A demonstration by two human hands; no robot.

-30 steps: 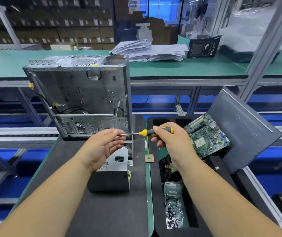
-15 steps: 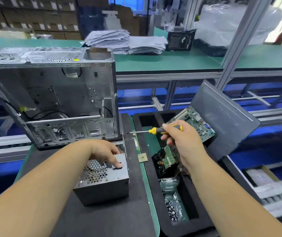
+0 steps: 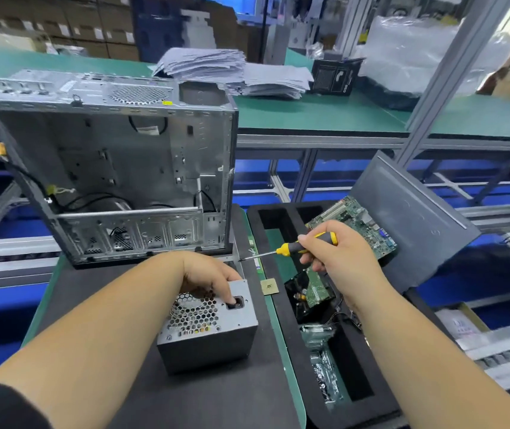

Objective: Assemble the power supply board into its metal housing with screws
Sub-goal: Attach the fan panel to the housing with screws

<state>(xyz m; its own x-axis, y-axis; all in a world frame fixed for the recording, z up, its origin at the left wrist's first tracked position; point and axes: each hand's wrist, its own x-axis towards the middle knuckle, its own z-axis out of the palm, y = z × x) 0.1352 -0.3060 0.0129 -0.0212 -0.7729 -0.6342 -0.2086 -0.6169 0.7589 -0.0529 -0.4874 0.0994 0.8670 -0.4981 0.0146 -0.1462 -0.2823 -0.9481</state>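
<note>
While the right hand [image 3: 337,255] keeps the screwdriver [image 3: 297,246] gripped by its yellow-black handle, tip pointing left over the seam between mat and tray, the left hand [image 3: 208,275] has come down from the screwdriver tip, where it was a second ago, onto the power supply [image 3: 208,328]. Its fingers curl over the far top edge of the box, one fingertip at or in the dark socket opening; the grip looks like a hold for lifting or turning, though the palm side is hidden. Power supply sits on the dark mat [image 3: 117,335], near side, just in front of the open case [image 3: 117,168], not yet inside it. Case stands on the far part of the mat, open side toward the camera, bay empty of the unit. Foam tray [image 3: 281,224] to the right carries a motherboard [image 3: 355,224] and bagged parts; a small chip [image 3: 269,287] lies between tray and power supply. Judgement: screw appears to be loaded on the tip or set aside (too small to tell); the step in hand is seating the unit in the case before fastening.
</note>
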